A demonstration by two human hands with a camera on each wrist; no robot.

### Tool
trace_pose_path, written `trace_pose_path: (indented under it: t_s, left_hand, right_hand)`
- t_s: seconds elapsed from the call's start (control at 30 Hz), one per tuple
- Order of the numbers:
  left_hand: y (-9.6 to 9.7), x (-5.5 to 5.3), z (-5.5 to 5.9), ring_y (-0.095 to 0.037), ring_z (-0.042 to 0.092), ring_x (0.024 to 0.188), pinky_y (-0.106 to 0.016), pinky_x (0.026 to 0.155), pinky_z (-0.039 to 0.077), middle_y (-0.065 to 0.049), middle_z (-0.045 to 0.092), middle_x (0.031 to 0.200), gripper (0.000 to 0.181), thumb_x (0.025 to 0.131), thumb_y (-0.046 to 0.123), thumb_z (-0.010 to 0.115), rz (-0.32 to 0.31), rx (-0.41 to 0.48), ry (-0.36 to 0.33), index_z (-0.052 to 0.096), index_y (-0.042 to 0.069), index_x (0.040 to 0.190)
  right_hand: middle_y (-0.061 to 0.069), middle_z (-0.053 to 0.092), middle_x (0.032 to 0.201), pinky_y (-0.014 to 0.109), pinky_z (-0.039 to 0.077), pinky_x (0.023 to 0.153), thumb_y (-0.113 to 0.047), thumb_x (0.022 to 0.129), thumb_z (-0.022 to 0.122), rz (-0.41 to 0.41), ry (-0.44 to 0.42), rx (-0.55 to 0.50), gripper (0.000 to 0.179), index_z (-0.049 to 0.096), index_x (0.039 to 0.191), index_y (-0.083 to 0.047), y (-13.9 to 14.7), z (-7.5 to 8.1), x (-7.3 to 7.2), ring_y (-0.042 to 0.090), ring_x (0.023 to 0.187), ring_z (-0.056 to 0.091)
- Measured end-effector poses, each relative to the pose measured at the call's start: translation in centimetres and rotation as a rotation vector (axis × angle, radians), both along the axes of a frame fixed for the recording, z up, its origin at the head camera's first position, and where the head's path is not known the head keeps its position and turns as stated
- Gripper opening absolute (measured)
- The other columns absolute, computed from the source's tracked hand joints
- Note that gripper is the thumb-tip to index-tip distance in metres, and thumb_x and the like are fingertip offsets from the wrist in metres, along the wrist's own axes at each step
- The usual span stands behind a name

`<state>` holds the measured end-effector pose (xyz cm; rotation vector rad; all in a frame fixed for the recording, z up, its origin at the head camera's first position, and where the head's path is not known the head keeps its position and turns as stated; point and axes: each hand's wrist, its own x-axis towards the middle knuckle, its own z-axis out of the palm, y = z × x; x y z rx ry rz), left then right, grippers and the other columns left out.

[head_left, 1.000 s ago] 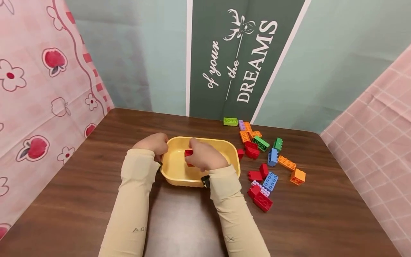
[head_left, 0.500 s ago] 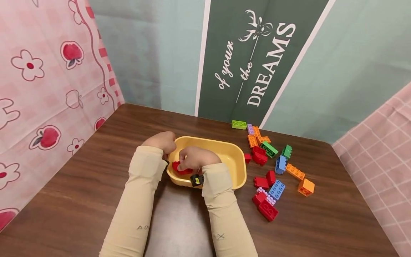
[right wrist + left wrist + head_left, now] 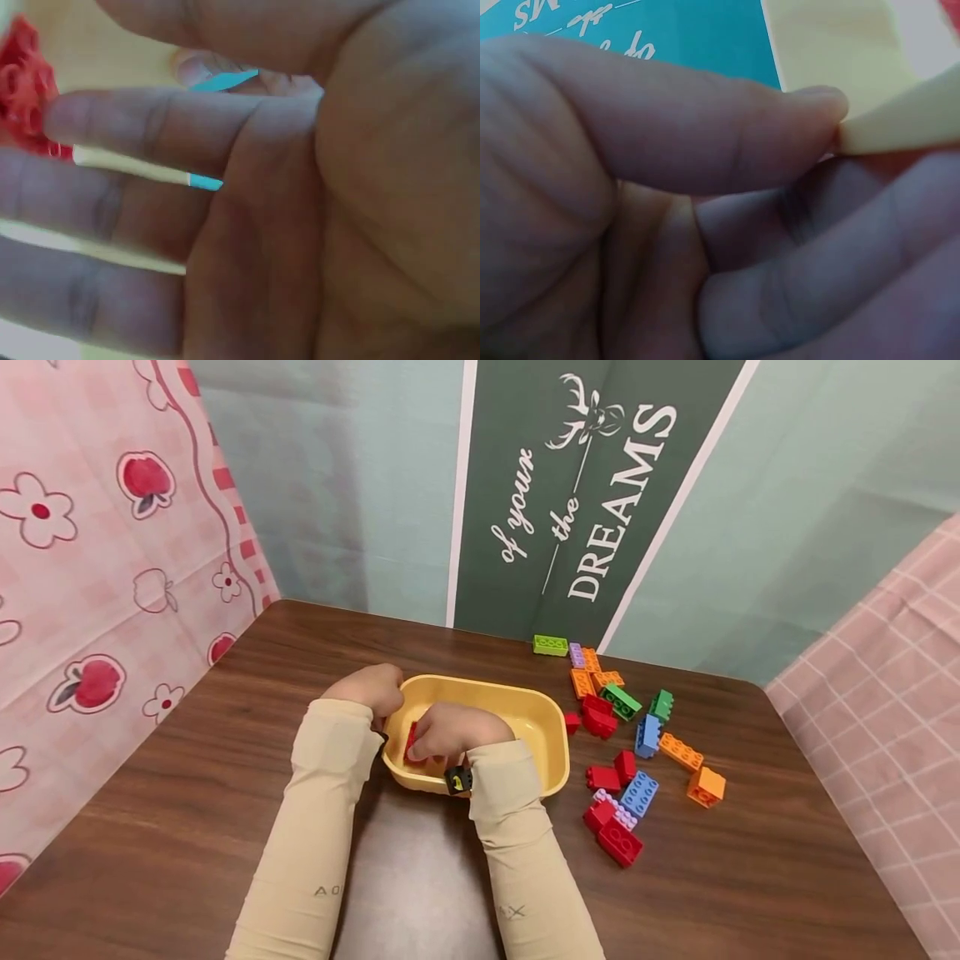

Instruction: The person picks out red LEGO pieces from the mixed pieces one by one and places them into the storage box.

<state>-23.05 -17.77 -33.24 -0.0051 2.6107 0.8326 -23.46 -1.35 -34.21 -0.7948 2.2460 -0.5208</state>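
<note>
The left hand (image 3: 371,687) pinches the yellow tray (image 3: 538,731) by its rim at ten o'clock; only the left wrist view shows its thumb. The right wrist view alone shows straight fingers on the right hand (image 3: 461,731), one touching the red block (image 3: 412,737) inside, at nine o'clock.

Cream sleeves (image 3: 300,852), wide cuffs (image 3: 337,735), dark lettering (image 3: 512,912); black right-wrist device (image 3: 452,776), yellow mark (image 3: 458,784).

a pink cloth (image 3: 97,585) (apple-printed) hangs beside a blue-green backdrop (image 3: 345,510).
</note>
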Motion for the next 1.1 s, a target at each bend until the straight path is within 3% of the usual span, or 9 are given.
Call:
trace_pose_path:
  t_s: [0.17, 0.3, 0.47, 0.6, 0.7, 0.8, 0.93, 1.0, 1.1]
  left_hand:
    - [-0.1, 0.0, 0.0, -0.019, 0.054, 0.052, -0.028, 0.050, 0.048, -0.014, 0.059, 0.078, 0.026, 0.089, -0.002, 0.043, -0.013, 0.023, -0.007, 0.057, -0.005, 0.110]
    - [-0.2, -0.2, 0.0, -0.019, 0.055, 0.051, -0.028, 0.050, 0.048, -0.014, 0.060, 0.075, 0.023, 0.090, -0.002, 0.042, -0.030, 0.018, -0.001, 0.058, -0.005, 0.106]
    - [-0.3, -0.3, 0.1, -0.019, 0.054, 0.051, -0.028, 0.049, 0.048, -0.014, 0.059, 0.072, 0.022, 0.091, -0.001, 0.041, -0.027, 0.031, -0.013, 0.057, -0.004, 0.105]
    - [-0.5, -0.1, 0.3, -0.021, 0.055, 0.053, -0.030, 0.050, 0.048, -0.015, 0.059, 0.074, 0.027, 0.093, 0.000, 0.040, -0.007, 0.029, -0.026, 0.056, -0.004, 0.115]
    - [-1.0, 0.1, 0.5, -0.022, 0.055, 0.055, -0.030, 0.051, 0.048, -0.015, 0.059, 0.074, 0.033, 0.095, 0.000, 0.039, -0.002, 0.021, -0.021, 0.054, -0.006, 0.124]
    - [-1.6, 0.1, 0.4, -0.021, 0.055, 0.054, -0.030, 0.052, 0.047, -0.014, 0.059, 0.071, 0.038, 0.097, 0.000, 0.038, -0.003, 0.014, -0.016, 0.051, -0.007, 0.132]
    - [-2.3, 0.1, 0.3, -0.020, 0.054, 0.052, -0.030, 0.051, 0.046, -0.013, 0.058, 0.067, 0.041, 0.097, 0.000, 0.038, 0.007, 0.002, -0.016, 0.048, -0.007, 0.136]
    - [-2.5, 0.2, 0.3, -0.021, 0.054, 0.052, -0.030, 0.051, 0.047, -0.013, 0.059, 0.069, 0.041, 0.097, 0.001, 0.038, 0.013, -0.003, -0.016, 0.048, -0.007, 0.136]
    - [-2.6, 0.3, 0.3, -0.022, 0.056, 0.054, -0.031, 0.051, 0.047, -0.015, 0.060, 0.075, 0.042, 0.097, 0.002, 0.038, 0.021, -0.006, -0.010, 0.047, -0.007, 0.137]
  right_hand:
    - [0.012, 0.070, 0.093, 0.034, 0.051, 0.055, -0.022, 0.097, 0.065, -0.021, -0.012, -0.026, 0.020, 0.075, 0.111, -0.012, -0.2, 0.0, 0.4, 0.028, 0.071, 0.064]
    - [0.007, 0.063, 0.080, 0.031, 0.046, 0.050, -0.018, 0.097, 0.064, -0.032, 0.003, -0.037, 0.013, 0.073, 0.103, -0.012, -0.3, 0.0, 0.3, 0.022, 0.064, 0.056]
    - [-0.002, 0.054, 0.073, 0.026, 0.041, 0.057, -0.012, 0.095, 0.061, 0.000, 0.170, -0.078, 0.008, 0.065, 0.089, -0.010, 0.8, 1.9, 0.6, 0.013, 0.063, 0.049]
    - [-0.003, 0.064, 0.095, 0.028, 0.048, 0.075, -0.018, 0.098, 0.062, -0.004, 0.293, -0.194, 0.013, 0.069, 0.106, -0.011, 3.9, 4.9, 1.4, 0.014, 0.084, 0.057]
    - [0.001, 0.066, 0.104, 0.036, 0.052, 0.081, -0.021, 0.100, 0.062, -0.105, 0.304, -0.285, 0.020, 0.068, 0.117, -0.013, 7.4, 6.7, 1.8, 0.019, 0.091, 0.061]
    - [0.006, 0.067, 0.100, 0.038, 0.053, 0.076, -0.020, 0.101, 0.061, -0.275, 0.302, -0.300, 0.020, 0.068, 0.118, -0.013, 11.4, 6.8, 1.3, 0.022, 0.082, 0.063]
    - [0.012, 0.066, 0.095, 0.035, 0.051, 0.068, -0.016, 0.100, 0.060, -0.460, 0.308, -0.131, 0.025, 0.066, 0.123, -0.008, 15.5, 4.9, -0.4, 0.024, 0.073, 0.061]
    - [0.016, 0.065, 0.095, 0.035, 0.051, 0.066, -0.014, 0.099, 0.060, -0.501, 0.281, -0.046, 0.030, 0.063, 0.128, -0.005, 16.7, 3.6, -1.3, 0.027, 0.073, 0.060]
    - [0.018, 0.065, 0.096, 0.036, 0.053, 0.066, -0.014, 0.098, 0.061, -0.548, 0.227, -0.005, 0.040, 0.059, 0.136, -0.003, 17.4, 2.0, -2.4, 0.028, 0.073, 0.060]
